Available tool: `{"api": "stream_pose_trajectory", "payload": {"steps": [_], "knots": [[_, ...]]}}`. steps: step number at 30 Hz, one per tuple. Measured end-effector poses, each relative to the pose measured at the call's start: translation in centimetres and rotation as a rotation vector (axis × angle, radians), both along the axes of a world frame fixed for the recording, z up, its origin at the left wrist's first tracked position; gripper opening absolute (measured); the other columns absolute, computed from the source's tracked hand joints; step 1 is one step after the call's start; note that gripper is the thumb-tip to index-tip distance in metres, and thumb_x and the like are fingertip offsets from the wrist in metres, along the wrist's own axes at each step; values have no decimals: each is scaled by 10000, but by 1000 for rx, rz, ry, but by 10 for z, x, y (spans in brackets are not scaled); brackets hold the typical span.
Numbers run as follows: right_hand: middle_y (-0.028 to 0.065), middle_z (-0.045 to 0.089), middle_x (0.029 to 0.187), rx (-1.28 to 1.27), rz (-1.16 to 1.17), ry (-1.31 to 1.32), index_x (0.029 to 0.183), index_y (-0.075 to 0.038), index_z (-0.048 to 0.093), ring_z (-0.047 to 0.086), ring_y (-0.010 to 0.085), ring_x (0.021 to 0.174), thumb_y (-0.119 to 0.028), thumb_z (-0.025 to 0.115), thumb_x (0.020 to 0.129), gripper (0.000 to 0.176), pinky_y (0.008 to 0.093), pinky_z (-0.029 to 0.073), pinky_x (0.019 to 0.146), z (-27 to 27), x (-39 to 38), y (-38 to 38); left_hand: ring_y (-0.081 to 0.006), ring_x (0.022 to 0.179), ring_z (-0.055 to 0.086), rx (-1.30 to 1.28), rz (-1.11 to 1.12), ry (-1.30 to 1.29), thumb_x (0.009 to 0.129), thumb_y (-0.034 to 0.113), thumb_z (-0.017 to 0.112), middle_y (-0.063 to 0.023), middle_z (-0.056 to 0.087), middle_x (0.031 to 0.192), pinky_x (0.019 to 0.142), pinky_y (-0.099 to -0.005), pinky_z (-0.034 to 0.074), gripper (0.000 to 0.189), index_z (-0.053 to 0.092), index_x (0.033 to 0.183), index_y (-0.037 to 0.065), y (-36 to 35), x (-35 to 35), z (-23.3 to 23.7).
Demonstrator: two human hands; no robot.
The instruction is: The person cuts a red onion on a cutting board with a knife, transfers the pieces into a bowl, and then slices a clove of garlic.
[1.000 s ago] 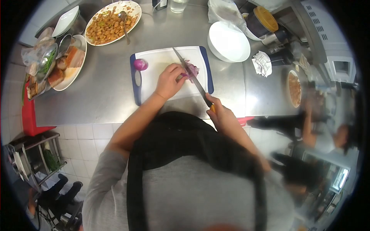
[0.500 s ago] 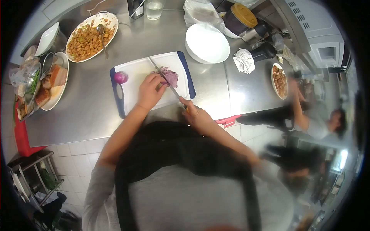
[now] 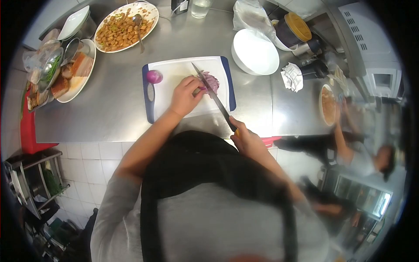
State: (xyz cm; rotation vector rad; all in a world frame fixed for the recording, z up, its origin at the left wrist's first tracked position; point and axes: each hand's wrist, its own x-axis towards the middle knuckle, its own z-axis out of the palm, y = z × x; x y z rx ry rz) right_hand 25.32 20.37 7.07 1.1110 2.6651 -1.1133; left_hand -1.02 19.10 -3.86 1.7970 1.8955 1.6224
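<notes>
A knife [image 3: 217, 101] with a long blade is in my right hand [image 3: 248, 139], its fingers wrapped round the handle. The blade slants up and left over the white cutting board [image 3: 174, 65] with blue ends, alongside chopped purple onion [image 3: 211, 83]. My left hand [image 3: 187, 95] has its fingers bent and pressed on a piece of onion left of the blade; the hand hides most of that piece. A whole-looking purple onion [image 3: 154, 77] rests near the board's upper left corner.
Around the board are a plate of diced food [image 3: 120, 32] with a spoon, a plate of meat [image 3: 83, 67], a white bowl [image 3: 255, 52], a glass [image 3: 200, 8] and crumpled paper [image 3: 292, 77]. At right, another person [image 3: 358, 157] reaches to an oval dish [image 3: 327, 105].
The view has shifted, so the counter items appear further right. The knife has pulled back toward me, with its tip lower relative to the board. The other person's hands are now at the oval dish.
</notes>
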Motion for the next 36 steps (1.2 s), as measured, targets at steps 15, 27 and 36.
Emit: {"api": "stream_pose_trajectory", "payload": {"steps": [15, 27, 36], "knots": [[254, 649, 952, 59, -2, 17, 1429, -181, 337, 631, 463, 853, -175, 548, 948, 525, 522, 492, 738, -56, -24, 16, -291, 886, 611, -1, -4, 2, 713, 62, 743, -79, 614, 907, 773, -376, 523, 182, 630, 854, 79, 0, 0, -3], [126, 570, 762, 9, -3, -13, 1441, -149, 336, 602, 285, 714, -70, 565, 951, 547, 361, 479, 716, 2, -7, 5, -302, 1021, 618, -40, 11, 4, 717, 56, 751, -104, 649, 1014, 875, -384, 520, 207, 671, 905, 90, -5, -2, -7], [217, 658, 944, -25, -16, -16, 1439, -178, 352, 658, 425, 862, -114, 578, 930, 561, 459, 506, 754, -4, -2, 5, -286, 939, 607, -28, 21, -13, 733, 74, 730, -77, 613, 919, 811, -379, 519, 173, 630, 873, 87, -1, 0, -10]]}}
